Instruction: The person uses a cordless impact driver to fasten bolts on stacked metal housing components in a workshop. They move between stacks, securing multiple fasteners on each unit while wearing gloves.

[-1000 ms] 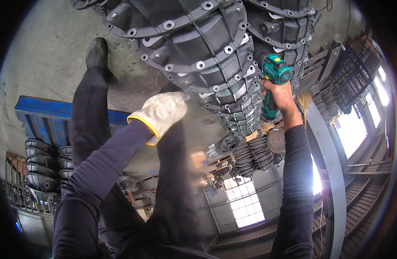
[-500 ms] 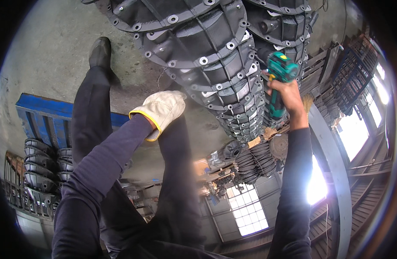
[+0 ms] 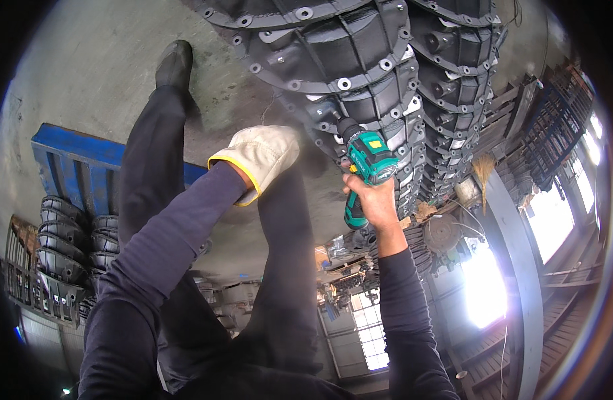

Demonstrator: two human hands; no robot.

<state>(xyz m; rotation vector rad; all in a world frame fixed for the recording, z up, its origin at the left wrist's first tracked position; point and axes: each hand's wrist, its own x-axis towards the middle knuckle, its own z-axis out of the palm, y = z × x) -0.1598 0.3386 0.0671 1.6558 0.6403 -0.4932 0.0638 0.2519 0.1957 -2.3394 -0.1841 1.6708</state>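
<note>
My bare right hand [image 3: 378,205] is wrapped round the grip of a green and black cordless drill [image 3: 373,159]. Its chuck points up and left, and the tip of the bit is at the flange of a dark grey ribbed metal housing [image 3: 320,110]. Whether the bit sits inside a hole there, I cannot tell. Many such housings are nested in a tall stack, with round bolt holes along their rims. Left of the stack, my left hand [image 3: 270,157] wears a cream work glove with yellow edging. It hangs near my leg, its fingers hidden from view.
A second stack of housings [image 3: 456,100] stands to the right. On the left are a blue metal frame [image 3: 86,163] and smaller stacked castings [image 3: 58,233]. A straw broom [image 3: 484,175] shows at the right, beside a grey beam [image 3: 513,253]. My boot [image 3: 174,65] rests on the concrete floor.
My right hand has carried the drill left and somewhat down, from the right side of the near stack to a flange on its left side. My gloved left hand stays close to my leg.
</note>
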